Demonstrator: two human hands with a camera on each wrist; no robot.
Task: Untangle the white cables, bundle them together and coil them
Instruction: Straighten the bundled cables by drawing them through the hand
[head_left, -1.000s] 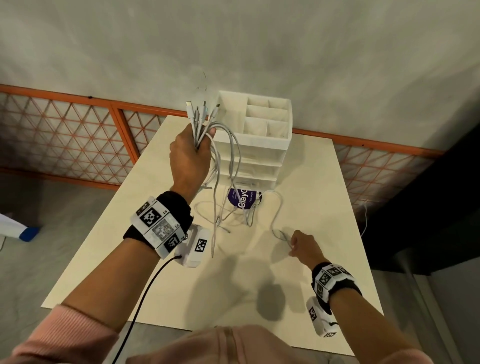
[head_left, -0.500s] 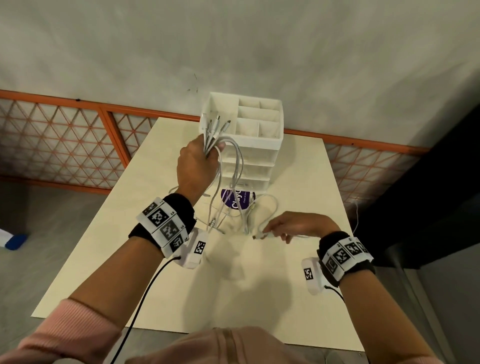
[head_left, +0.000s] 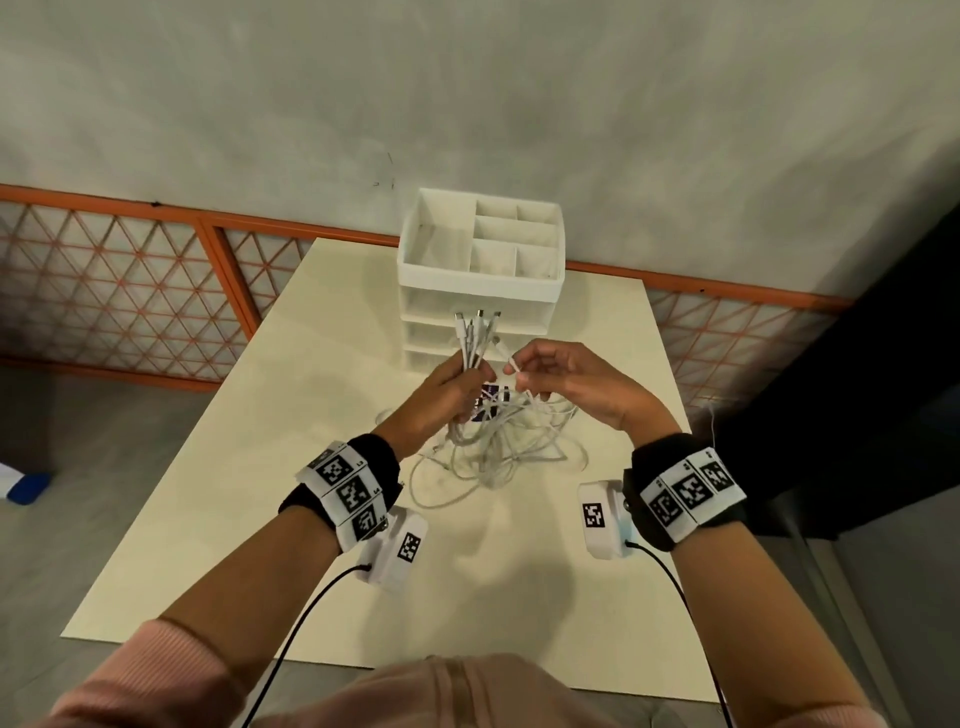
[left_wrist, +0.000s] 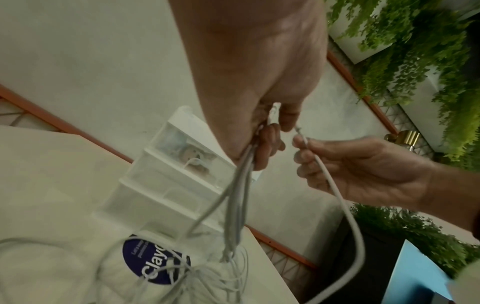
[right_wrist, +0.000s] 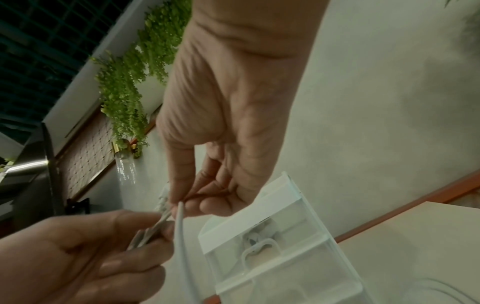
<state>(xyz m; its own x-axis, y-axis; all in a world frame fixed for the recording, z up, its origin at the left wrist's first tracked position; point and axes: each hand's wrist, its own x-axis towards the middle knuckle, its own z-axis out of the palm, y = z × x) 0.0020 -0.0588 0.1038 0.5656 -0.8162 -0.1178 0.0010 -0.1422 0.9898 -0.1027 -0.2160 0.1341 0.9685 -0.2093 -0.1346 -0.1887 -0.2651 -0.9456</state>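
My left hand (head_left: 451, 391) grips a bunch of white cables (head_left: 474, 340) just below their plug ends, which stick up in front of the drawer unit. The rest of the white cables (head_left: 498, 447) hang down into a loose tangle on the table. My right hand (head_left: 558, 382) pinches the end of one more white cable (head_left: 511, 364) between thumb and forefinger, right beside the bunch. In the left wrist view the left hand (left_wrist: 267, 127) clamps the strands (left_wrist: 237, 197) and the right hand (left_wrist: 337, 164) holds the single cable (left_wrist: 335, 195). The right wrist view shows the same pinch on the single cable (right_wrist: 180, 226).
A white drawer unit (head_left: 480, 280) with an open compartment tray on top stands at the table's far middle. A purple round label (left_wrist: 155, 261) lies under the tangle. The cream table (head_left: 260, 493) ends at an orange-framed lattice fence (head_left: 130, 291).
My left hand came down and toward the middle with the bunch. My right hand lifted a cable end off the table and brought it up next to the bunch.
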